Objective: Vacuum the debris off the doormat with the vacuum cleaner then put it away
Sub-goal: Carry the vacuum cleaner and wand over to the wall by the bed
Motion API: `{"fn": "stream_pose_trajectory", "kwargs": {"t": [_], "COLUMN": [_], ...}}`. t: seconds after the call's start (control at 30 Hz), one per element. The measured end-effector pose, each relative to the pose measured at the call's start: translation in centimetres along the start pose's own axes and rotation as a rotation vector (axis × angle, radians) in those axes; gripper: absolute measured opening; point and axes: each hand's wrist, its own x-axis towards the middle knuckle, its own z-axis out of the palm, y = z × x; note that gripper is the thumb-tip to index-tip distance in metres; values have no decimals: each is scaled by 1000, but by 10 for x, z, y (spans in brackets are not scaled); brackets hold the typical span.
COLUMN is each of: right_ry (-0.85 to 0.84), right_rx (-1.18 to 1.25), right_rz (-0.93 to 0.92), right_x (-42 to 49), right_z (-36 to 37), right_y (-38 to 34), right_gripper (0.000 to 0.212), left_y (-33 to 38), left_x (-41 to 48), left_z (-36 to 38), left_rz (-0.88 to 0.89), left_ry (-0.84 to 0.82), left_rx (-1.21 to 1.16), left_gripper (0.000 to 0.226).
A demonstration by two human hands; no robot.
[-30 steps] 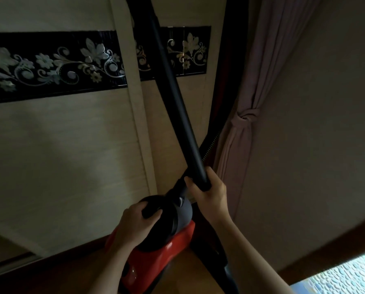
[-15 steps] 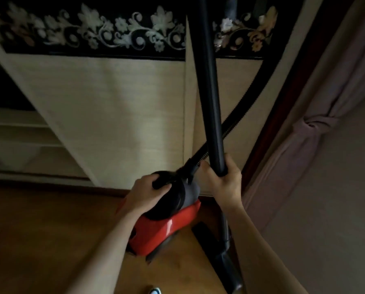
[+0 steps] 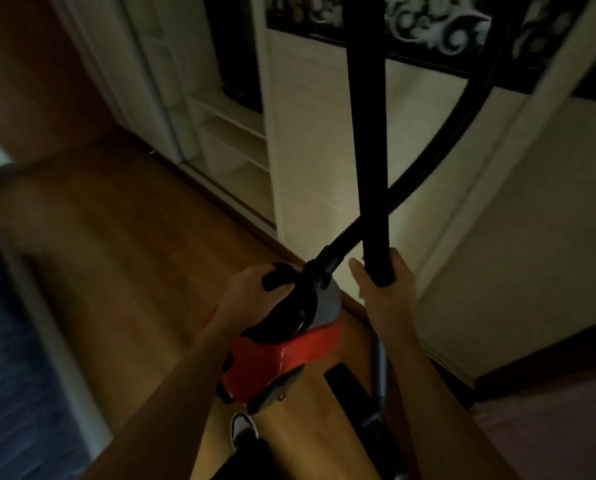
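A red and black vacuum cleaner (image 3: pixel 282 358) hangs just above the wooden floor, lifted by its black top handle. My left hand (image 3: pixel 251 292) grips that handle. My right hand (image 3: pixel 383 296) holds the upright black wand (image 3: pixel 369 133), fingers curled round its lower part. The ribbed black hose (image 3: pixel 438 157) arcs from the vacuum's front up to the right behind the wand. The black floor nozzle (image 3: pixel 348 389) lies on the floor below my right forearm. No doormat is in view.
A wardrobe with a cream sliding door (image 3: pixel 324 150) and a black floral band stands ahead; its left part is open, showing shelves (image 3: pixel 234 140). A pale wall (image 3: pixel 532 237) is at right. A white shoe (image 3: pixel 242 427) shows below. Wooden floor (image 3: pixel 133 254) stretches left.
The view has swung left and down, bringing the open wardrobe shelves and more floor into sight. Both hands keep the same grips on the handle and wand. The curtain has left the view.
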Motion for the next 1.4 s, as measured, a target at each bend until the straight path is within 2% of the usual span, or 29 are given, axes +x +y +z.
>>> {"fn": "stream_pose_trajectory", "kwargs": {"t": [0.1,0.27,0.53,0.63,0.8,0.97,1.17,1.27,1.4], "right_ry": [-108,-262,-414,-457,-474,-542,-602,-625,-692], "right_rx": [103,133,154,147,159,162,159,182,167], "right_rz": [24,24,-34,-59,-89,-65,-82,-76,-65], "right_x": [8,22,49,60,76,93,135,166,222], "right_z": [41,113,243,296,368,431,504,546,607], "right_y": [-6,-17,-41,-51,-69,-75,-64,-61,-50], "right_gripper": [26,28,35,33,17,23,17,19,19], "left_y": [-26,-73,-148,-176,-217,-257,-297,-321,-346], "left_x": [-10,-12,8,18,35,53,82,110,163], "left_z": [-27,-72,-156,-188,-240,-279,-314,-335,-363], "left_rz": [-69,-148,-305,-347,-372,-438,-451,-463,-533], "left_ry": [91,267,322,366,436,512,616,641,673], "left_rx": [-32,-11,-48,-44,-27,-61,-1,-12,-7], "left_gripper": [29,26,31,24,45,39,40,47,41]}}
